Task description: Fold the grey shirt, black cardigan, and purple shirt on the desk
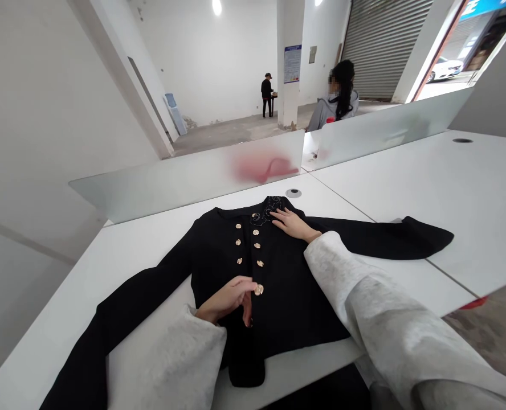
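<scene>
A black jacket (287,285) with gold buttons lies spread flat on the white table (449,188), sleeves stretched out to both sides. My left hand (229,299) rests on the jacket's front near the hem, fingers extended, fingertips touching the lowest gold button (258,290). My right hand (293,224) lies flat and open on the upper chest, just beside the black fabric flowers (266,212) at the collar. Both arms wear light grey sleeves.
A frosted divider panel (184,179) runs along the table's far edge, with something red blurred behind it. A round cable hole (293,193) sits behind the collar. A seated person (336,102) is beyond the divider; another person (267,94) stands far back by a pillar.
</scene>
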Action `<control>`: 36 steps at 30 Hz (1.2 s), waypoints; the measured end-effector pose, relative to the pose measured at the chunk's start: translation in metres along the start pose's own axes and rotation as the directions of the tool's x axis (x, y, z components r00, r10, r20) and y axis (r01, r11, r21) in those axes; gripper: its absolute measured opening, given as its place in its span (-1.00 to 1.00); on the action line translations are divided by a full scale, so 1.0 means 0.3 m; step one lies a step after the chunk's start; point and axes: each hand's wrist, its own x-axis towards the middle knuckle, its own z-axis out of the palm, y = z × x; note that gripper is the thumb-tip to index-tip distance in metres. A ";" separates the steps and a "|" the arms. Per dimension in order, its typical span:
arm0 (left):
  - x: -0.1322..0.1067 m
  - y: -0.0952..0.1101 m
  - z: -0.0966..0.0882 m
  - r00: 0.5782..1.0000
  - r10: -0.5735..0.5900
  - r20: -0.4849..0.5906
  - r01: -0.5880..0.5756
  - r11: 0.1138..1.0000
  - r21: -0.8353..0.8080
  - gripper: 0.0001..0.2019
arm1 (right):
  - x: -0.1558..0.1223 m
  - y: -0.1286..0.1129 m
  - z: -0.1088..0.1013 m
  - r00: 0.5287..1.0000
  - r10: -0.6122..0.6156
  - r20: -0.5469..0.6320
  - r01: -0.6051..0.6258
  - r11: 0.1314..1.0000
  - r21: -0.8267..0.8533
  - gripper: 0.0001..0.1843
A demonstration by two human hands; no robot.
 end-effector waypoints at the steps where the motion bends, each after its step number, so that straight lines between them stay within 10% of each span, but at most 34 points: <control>1: -0.004 -0.001 -0.008 0.997 -0.058 0.057 0.060 0.998 -0.024 -0.56 | -0.001 0.002 -0.011 0.998 -0.046 0.031 0.046 0.999 0.008 -0.45; 8: -0.024 0.006 -0.029 0.954 -0.189 0.233 0.174 0.981 0.082 -0.48 | -0.025 -0.027 -0.148 0.970 -0.095 0.225 0.104 0.994 -0.029 -0.45; 12: -0.031 0.023 -0.066 0.998 -0.065 0.001 0.064 0.982 0.178 -0.52 | -0.046 -0.155 -0.193 0.957 -0.242 0.161 0.254 0.965 -0.059 -0.50; 17: -0.071 0.037 -0.133 0.925 0.108 -0.363 0.094 0.863 0.496 -0.71 | -0.079 -0.353 -0.081 0.885 -0.465 0.033 0.466 0.885 -0.016 -0.45; 21: -0.085 0.038 -0.215 0.940 0.085 -0.331 0.178 0.705 0.687 -0.71 | -0.094 -0.398 0.036 0.873 -0.488 -0.004 0.487 0.870 0.075 -0.48; 29: 0.188 0.102 -0.429 0.898 0.319 -0.303 0.200 0.317 0.927 -0.62 | -0.108 -0.387 0.066 0.939 -0.318 -0.134 0.332 0.937 0.107 -0.35; 36: 0.276 0.119 -0.582 0.840 0.304 -0.450 0.366 0.296 0.882 -0.84 | -0.088 -0.395 0.067 0.940 -0.291 -0.180 0.316 0.940 0.132 -0.49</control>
